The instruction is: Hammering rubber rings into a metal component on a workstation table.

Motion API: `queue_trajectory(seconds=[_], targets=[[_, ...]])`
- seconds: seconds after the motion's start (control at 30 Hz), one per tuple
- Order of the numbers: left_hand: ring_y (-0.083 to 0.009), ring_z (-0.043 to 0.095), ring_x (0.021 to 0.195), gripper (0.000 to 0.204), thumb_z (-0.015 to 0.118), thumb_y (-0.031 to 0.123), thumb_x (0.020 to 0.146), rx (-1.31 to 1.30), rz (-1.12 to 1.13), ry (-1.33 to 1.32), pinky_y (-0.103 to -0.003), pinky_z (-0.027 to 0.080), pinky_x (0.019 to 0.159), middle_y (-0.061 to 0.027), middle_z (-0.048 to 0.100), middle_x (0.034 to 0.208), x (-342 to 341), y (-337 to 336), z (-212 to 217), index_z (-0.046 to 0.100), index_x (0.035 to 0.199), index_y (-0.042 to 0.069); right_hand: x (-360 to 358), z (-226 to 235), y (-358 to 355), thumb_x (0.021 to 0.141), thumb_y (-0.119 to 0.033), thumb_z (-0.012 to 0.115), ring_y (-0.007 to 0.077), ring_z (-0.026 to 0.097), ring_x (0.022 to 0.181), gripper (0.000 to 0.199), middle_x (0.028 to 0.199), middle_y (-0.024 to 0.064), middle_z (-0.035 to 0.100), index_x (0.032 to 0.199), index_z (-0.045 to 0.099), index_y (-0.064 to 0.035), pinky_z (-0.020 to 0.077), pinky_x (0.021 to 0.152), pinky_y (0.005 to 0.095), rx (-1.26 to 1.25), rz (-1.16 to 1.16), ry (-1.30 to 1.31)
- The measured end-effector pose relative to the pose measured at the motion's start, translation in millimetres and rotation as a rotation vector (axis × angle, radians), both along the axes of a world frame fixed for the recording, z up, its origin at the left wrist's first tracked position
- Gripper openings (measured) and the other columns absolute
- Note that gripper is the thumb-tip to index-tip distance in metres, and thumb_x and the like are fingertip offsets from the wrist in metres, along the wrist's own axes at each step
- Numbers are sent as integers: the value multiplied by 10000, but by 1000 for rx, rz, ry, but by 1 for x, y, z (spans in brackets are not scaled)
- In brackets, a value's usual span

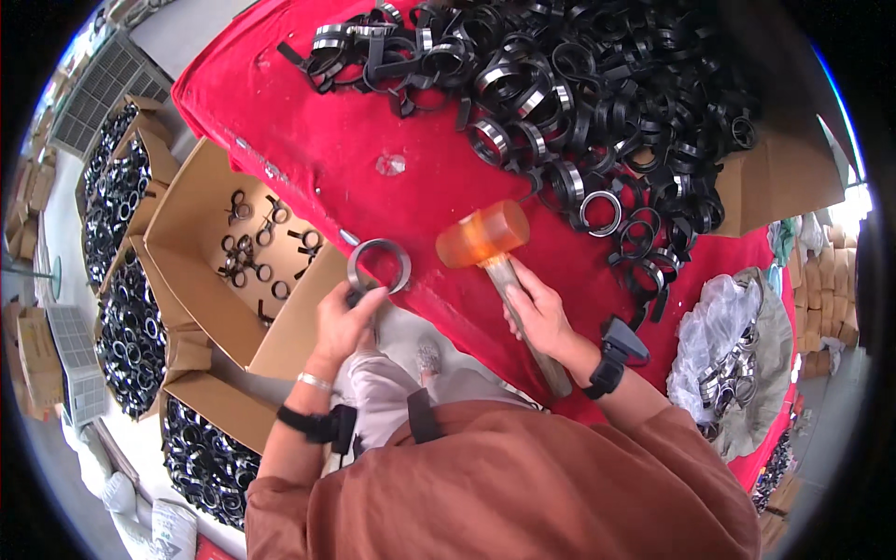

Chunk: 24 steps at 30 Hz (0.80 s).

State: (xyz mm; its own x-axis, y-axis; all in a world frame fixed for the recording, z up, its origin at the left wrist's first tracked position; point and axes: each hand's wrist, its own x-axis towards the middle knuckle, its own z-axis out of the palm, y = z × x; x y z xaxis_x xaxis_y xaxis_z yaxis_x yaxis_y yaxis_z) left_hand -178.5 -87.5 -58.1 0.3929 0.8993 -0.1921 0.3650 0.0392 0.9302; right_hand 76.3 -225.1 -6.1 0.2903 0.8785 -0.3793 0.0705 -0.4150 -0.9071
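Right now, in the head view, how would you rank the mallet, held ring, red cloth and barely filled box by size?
Largest to smallest, as they look:
1. red cloth
2. barely filled box
3. mallet
4. held ring

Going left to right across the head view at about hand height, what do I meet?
Heaped black rings → open cardboard box with a few rings inside → metallic ring held in the left hand → orange mallet head → right hand → clear plastic bag → stacked tan packages.
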Motion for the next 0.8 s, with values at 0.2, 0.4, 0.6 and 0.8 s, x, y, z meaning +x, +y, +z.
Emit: queue_trajectory(seconds=[0.2, 0.4, 0.6, 0.8], targets=[[-300, 531, 954, 393, 679, 218, 781, 665, 484, 686, -401, 422, 857, -176, 585, 983, -113, 83, 7, 564, 1030, -64, 17, -4, -8, 952, -194, 390, 88, 492, 519, 496, 706, 39, 523, 1424, 250, -129, 443, 456, 222, -1, -16, 95], [-303, 491, 1061, 394, 680, 136, 707, 1253, -220, 469, -416, 417, 870, -122, 522, 1173, 56, 126, 89, 594, 1091, 104, 18, -5, -8, 949, -198, 421, 73, 488, 515, 499, 688, 18, 518, 1417, 268, -117, 429, 452, 210, 25, -22, 87], [-246, 568, 912, 287, 560, 127, 755, 1110, -600, 1147, -360, 485, 661, -109, 552, 1129, 167, 186, 82, 637, 1031, 116, 17, -4, -8, 948, -200, 422, 67, 483, 520, 495, 688, 12, 511, 1411, 276, -102, 434, 467, 206, 27, -22, 103], [-148, 580, 676, 149, 549, 159, 856, 390, -634, 250, -256, 473, 570, -37, 528, 675, 172, 196, 124, 620, 826, 32, 19, -5, -11, 945, -197, 433, 65, 488, 519, 486, 687, 6, 513, 1398, 299, -85, 436, 469, 215, 57, -42, 104]])
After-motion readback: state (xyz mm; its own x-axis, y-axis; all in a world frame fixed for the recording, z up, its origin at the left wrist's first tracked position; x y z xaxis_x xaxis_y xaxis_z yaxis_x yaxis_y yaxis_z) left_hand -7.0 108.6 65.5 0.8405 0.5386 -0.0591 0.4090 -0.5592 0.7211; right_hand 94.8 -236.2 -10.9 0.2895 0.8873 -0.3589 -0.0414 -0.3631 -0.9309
